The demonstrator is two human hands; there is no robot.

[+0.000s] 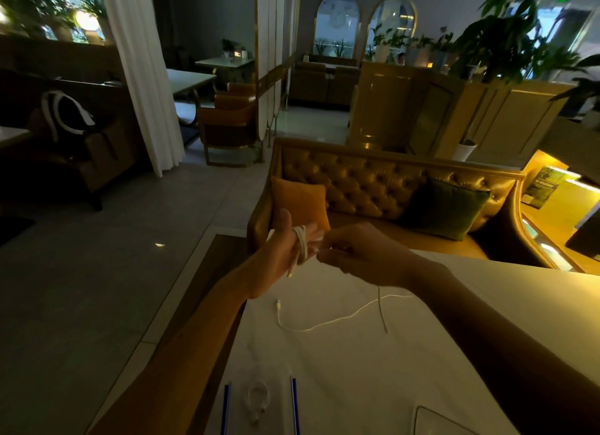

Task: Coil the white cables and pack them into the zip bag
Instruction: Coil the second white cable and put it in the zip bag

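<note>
1. Hands are being held up together above the far part of the white table [438, 353], in front of a tufted golden sofa [357, 181].
2. The left hand [281, 252] is standing open, palm turned inward, thumb up and fingers stretched out, with several turns of white cable [300, 243] wrapping around those fingers.
3. The right hand [360, 256] is pinching the same cable just beside the left fingertips, its fingers closed on the strand.
4. The loose part of that cable is trailing down from the right hand and lying on the table in a long curve, its plug end resting below the left wrist.
5. Near the bottom edge, a clear zip bag [259, 402] with blue strips is lying flat on the table, and a second coiled cable [258, 402] is showing inside it.
</note>
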